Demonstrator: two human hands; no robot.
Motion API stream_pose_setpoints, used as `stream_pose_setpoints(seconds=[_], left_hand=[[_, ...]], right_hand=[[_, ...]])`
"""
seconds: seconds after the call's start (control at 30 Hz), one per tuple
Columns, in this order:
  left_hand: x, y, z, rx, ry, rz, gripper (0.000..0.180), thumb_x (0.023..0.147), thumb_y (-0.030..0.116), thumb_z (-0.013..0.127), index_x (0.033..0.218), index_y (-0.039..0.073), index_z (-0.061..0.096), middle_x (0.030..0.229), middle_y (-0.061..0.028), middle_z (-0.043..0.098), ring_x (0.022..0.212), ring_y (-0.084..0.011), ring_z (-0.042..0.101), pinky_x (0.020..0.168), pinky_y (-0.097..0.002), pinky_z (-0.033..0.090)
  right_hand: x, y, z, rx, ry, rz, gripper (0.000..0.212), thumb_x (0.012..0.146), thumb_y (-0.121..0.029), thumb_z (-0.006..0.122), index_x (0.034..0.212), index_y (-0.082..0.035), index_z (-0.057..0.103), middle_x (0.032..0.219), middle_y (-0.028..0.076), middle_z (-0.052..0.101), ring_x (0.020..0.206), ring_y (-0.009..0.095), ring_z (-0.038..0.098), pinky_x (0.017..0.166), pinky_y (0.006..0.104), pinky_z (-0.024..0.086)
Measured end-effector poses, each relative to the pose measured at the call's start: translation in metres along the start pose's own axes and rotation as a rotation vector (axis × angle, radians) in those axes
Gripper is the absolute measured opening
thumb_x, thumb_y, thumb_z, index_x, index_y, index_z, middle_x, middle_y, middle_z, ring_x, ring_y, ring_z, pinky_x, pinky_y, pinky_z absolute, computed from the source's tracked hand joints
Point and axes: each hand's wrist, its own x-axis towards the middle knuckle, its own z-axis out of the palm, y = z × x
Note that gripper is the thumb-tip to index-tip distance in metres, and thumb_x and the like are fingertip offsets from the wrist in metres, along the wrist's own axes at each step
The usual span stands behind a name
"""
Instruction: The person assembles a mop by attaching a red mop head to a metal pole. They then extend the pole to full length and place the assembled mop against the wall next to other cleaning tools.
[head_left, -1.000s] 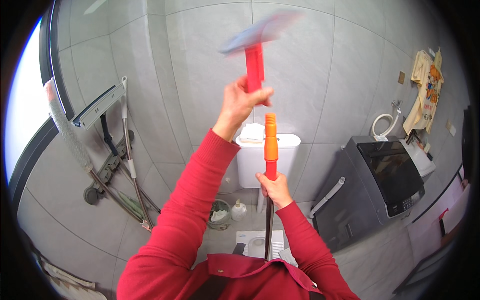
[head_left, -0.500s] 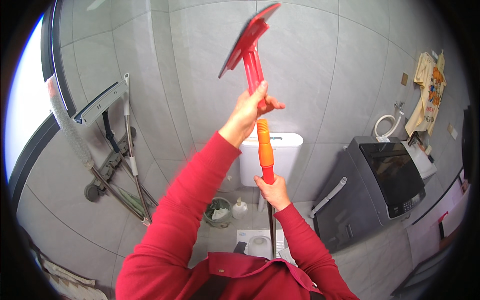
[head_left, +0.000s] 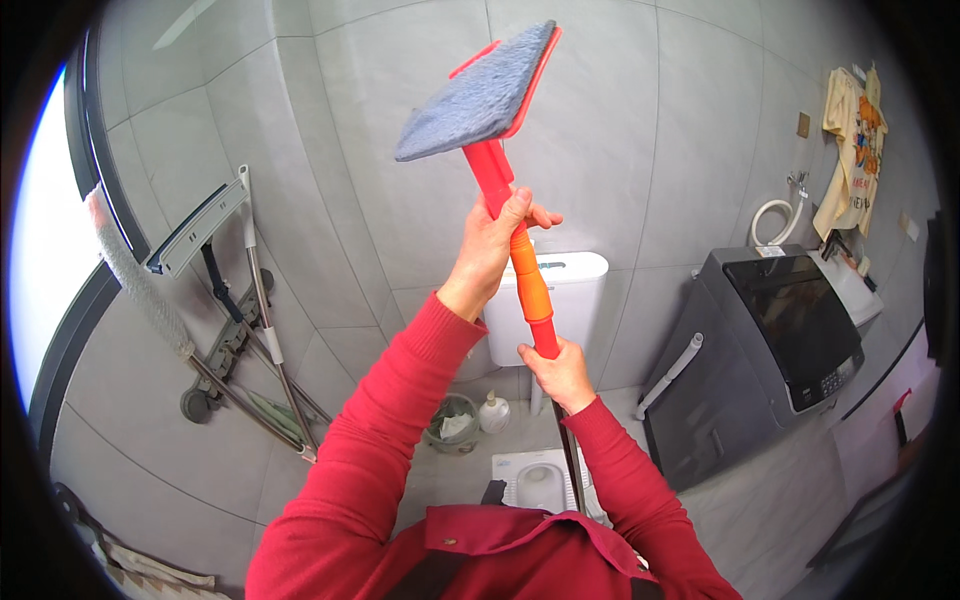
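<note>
Grey tiled wall [head_left: 590, 160], behind everything in hand. Dark washing machine [head_left: 765, 330], standing at right, well apart from both hands. Flat mop [head_left: 203, 228] and fluffy duster [head_left: 140, 275], leaning at left, side by side. Pole [head_left: 543, 335], raised at a slant before the body: dark shaft below, red section above it, orange section [head_left: 530, 285] uppermost. White cistern [head_left: 578, 285], mounted on the wall behind the pole and partly hidden by it. Cleaning head [head_left: 487, 170], held high in front of the wall: tilted red plate, faced with a grey pad [head_left: 478, 100], and red neck pointing down toward the orange section. Seating of one inside the other: impossible to tell, with fingers in the way. Bin [head_left: 453, 425], on the floor, near the cistern. Left hand [head_left: 490, 240], grasping the neck, thumb laid along it. Right hand [head_left: 562, 375], wrapped around the red section of the pole. White bottle [head_left: 494, 412], just beside the bin.
</note>
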Motion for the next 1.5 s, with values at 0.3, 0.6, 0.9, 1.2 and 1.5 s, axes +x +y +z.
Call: stream_pose_setpoints(seconds=[0.3,0.6,0.9,1.2,1.5], left_hand=[[-0.003,0.012,0.004,0.024,-0.109,-0.003,0.023,0.094,0.028,0.048,0.083,0.008,0.044,0.067,-0.0076,0.060,0.090,-0.0304,0.064,0.091,-0.0426,0.042],[0.006,0.004,-0.009,-0.658,-0.651,-0.062,0.022,0.085,0.030,0.056,0.089,0.010,0.048,0.082,-0.0107,0.060,0.099,-0.0336,0.059,0.102,-0.0506,0.034],[0.011,0.031,-0.003,-0.019,-0.025,-0.242,0.038,0.085,0.035,0.061,0.108,0.007,0.049,0.089,-0.0115,0.063,0.090,-0.0250,0.063,0.083,-0.0365,0.047],[0.000,0.014,-0.013,-0.317,-0.288,-0.002,0.023,0.082,0.017,0.062,0.075,0.011,0.041,0.050,0.0011,0.038,0.047,-0.0136,0.044,0.063,-0.0342,0.042],[-0.007,0.021,-0.013,-0.178,0.184,-0.281,0.058,0.078,0.015,0.070,0.125,0.009,0.037,0.092,-0.0065,0.056,0.088,-0.0201,0.059,0.084,-0.0388,0.045]], right_hand=[[-0.003,-0.005,-0.002,0.017,-0.090,-0.057,0.022,0.080,-0.017,0.068,0.070,-0.001,0.055,0.055,-0.001,0.050,0.049,0.006,0.044,0.045,0.0258,0.037],[-0.018,-0.022,-0.004,0.484,-0.640,0.287,0.022,0.082,-0.014,0.066,0.074,-0.008,0.046,0.054,-0.001,0.040,0.042,0.009,0.037,0.041,0.0240,0.032],[0.006,0.007,0.014,-0.078,0.213,-0.064,0.019,0.079,-0.014,0.066,0.069,-0.001,0.056,0.059,0.000,0.055,0.053,0.007,0.046,0.050,0.0268,0.039],[-0.003,0.004,-0.005,0.244,-0.523,0.206,0.022,0.078,-0.014,0.069,0.069,-0.005,0.051,0.054,-0.001,0.046,0.044,0.009,0.042,0.043,0.0255,0.034],[0.004,0.030,0.021,0.113,0.029,0.071,0.021,0.081,-0.014,0.066,0.068,-0.004,0.053,0.055,-0.001,0.051,0.047,0.006,0.044,0.044,0.0272,0.037]])
